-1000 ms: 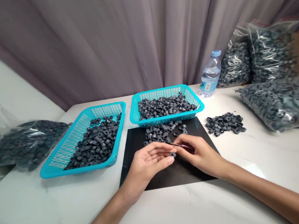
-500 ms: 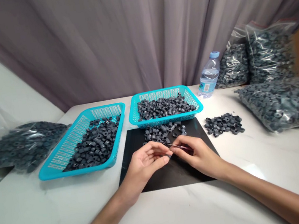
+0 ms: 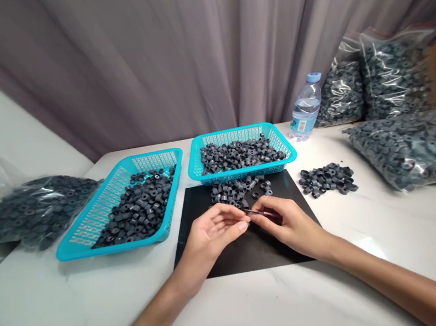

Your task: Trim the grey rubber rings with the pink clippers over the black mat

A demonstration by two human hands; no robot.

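Observation:
Over the black mat (image 3: 235, 258), my left hand (image 3: 216, 233) pinches a small grey ring between thumb and fingertips; the ring is almost wholly covered by the fingers. My right hand (image 3: 285, 221) is closed around a thin, dark, tweezers-like tool (image 3: 267, 213), whose tip reaches left to the left fingertips. Both hands' fingertips meet near the mat's middle. Just beyond them lies a pile of grey rings (image 3: 229, 193) on the mat, with a few loose ones at its right.
Two turquoise baskets, one at left (image 3: 63, 252) and one behind the mat (image 3: 245, 172), hold grey rings. Another ring pile (image 3: 326, 180) lies right of the mat. A water bottle (image 3: 305, 108) and bags of parts (image 3: 422, 149) stand at right; another bag (image 3: 52, 203) lies left.
The grey ring, plain to see at the left fingertips a second ago, is now mostly hidden. My right fingertips and the tool have shifted slightly left, closer to the left hand.

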